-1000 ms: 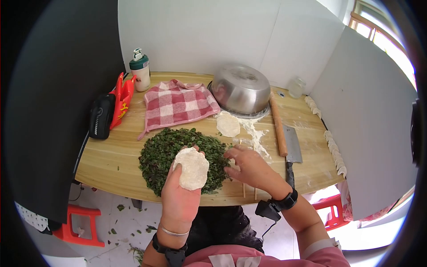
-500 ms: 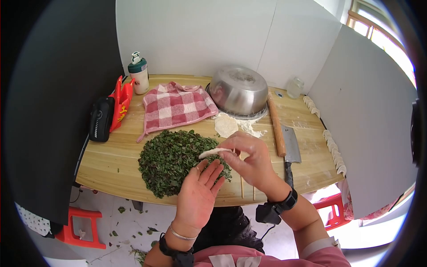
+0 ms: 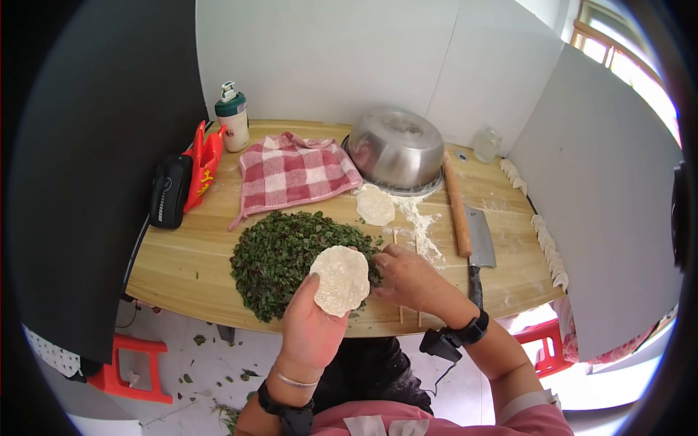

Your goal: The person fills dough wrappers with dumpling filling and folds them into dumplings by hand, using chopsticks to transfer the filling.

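Dough round [image 3: 340,281] in left hand [image 3: 315,336], thumb pinching 9 o'clock edge; no long axis. Right hand [image 3: 413,280] at 3 o'clock of dough, fingers curled against greens [image 3: 280,251]; cannot tell if pinching any. Greens on counter [image 3: 178,269], 10 o'clock from dough.

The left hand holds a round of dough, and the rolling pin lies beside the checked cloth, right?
Not quite: the left hand holds a round of dough, but the head view shows the rolling pin beside the cleaver, not the checked cloth.
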The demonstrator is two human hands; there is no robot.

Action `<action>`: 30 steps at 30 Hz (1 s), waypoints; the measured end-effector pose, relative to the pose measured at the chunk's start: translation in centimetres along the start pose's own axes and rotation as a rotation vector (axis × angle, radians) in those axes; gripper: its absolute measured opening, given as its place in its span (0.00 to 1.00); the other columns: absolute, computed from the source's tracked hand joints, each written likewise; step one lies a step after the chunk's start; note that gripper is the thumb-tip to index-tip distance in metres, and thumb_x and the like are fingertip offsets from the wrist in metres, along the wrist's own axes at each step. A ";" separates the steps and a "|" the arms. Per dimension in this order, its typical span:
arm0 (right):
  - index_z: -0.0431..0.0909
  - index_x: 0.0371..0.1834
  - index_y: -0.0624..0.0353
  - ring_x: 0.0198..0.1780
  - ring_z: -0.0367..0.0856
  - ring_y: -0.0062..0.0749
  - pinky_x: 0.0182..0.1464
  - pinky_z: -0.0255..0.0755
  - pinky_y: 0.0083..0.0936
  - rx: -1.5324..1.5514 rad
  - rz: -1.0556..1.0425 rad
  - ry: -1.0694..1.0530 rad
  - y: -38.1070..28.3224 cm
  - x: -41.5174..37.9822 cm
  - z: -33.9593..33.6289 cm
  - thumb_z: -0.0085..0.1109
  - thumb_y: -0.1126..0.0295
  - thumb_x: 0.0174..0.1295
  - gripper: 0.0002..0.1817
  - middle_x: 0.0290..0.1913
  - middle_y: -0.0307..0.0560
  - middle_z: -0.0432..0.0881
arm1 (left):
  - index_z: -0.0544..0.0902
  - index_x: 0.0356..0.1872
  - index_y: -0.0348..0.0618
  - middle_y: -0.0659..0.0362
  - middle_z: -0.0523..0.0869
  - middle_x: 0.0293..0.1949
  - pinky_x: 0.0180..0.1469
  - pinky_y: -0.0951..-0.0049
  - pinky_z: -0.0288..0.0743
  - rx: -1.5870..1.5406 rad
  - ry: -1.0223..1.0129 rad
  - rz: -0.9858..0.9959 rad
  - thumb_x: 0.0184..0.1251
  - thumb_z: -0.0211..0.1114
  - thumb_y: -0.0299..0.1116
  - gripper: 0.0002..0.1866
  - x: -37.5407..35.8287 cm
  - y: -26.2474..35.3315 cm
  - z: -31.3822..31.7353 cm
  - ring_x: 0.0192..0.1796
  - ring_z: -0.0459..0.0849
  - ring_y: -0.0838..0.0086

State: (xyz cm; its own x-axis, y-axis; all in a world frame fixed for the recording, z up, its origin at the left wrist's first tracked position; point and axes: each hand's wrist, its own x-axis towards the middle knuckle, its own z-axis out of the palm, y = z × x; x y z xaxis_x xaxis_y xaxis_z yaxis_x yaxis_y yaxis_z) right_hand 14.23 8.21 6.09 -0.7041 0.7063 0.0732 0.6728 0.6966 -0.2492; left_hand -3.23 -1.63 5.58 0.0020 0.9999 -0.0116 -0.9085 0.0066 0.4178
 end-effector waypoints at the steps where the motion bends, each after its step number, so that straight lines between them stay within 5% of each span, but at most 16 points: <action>1: 0.75 0.52 0.64 0.49 0.77 0.51 0.52 0.73 0.38 -0.001 -0.002 -0.002 0.1 0.0 0.4 0.68 0.65 0.51 0.25 0.46 0.56 0.76 | 0.64 0.67 0.33 0.49 0.69 0.67 0.70 0.61 0.61 -0.032 -0.011 -0.008 0.78 0.37 0.39 0.25 0.0 0.2 0.1 0.69 0.68 0.62; 13: 0.80 0.39 0.65 0.41 0.79 0.54 0.46 0.75 0.40 0.194 -0.044 0.148 0.5 1.4 2.0 0.61 0.77 0.49 0.12 0.35 0.56 0.80 | 0.66 0.66 0.34 0.50 0.72 0.66 0.70 0.62 0.60 -0.087 0.116 0.049 0.76 0.38 0.49 0.30 -0.4 1.3 -0.3 0.68 0.69 0.62; 22: 0.81 0.35 0.64 0.41 0.79 0.53 0.44 0.74 0.40 0.296 0.009 0.249 -1.5 1.3 -3.3 0.59 0.78 0.49 0.09 0.34 0.55 0.80 | 0.66 0.65 0.33 0.49 0.73 0.65 0.69 0.60 0.60 -0.149 0.123 -0.008 0.75 0.38 0.51 0.32 -0.2 0.4 -0.3 0.67 0.70 0.61; 30: 0.80 0.38 0.63 0.40 0.79 0.52 0.41 0.74 0.40 0.265 -0.255 0.218 -4.2 1.1 -2.7 0.59 0.77 0.52 0.09 0.34 0.52 0.79 | 0.67 0.65 0.36 0.54 0.74 0.62 0.68 0.62 0.60 -0.122 0.012 -0.095 0.75 0.37 0.53 0.31 0.5 -1.1 -0.1 0.64 0.71 0.65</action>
State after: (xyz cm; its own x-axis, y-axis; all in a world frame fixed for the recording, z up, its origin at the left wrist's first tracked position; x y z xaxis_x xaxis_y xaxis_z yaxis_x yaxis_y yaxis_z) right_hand 11.21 6.44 9.80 -0.7568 0.5459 0.3595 0.3822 0.8158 -0.4341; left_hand -2.27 -1.12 5.05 0.0864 0.9946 -0.0572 -0.9486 0.0997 0.3005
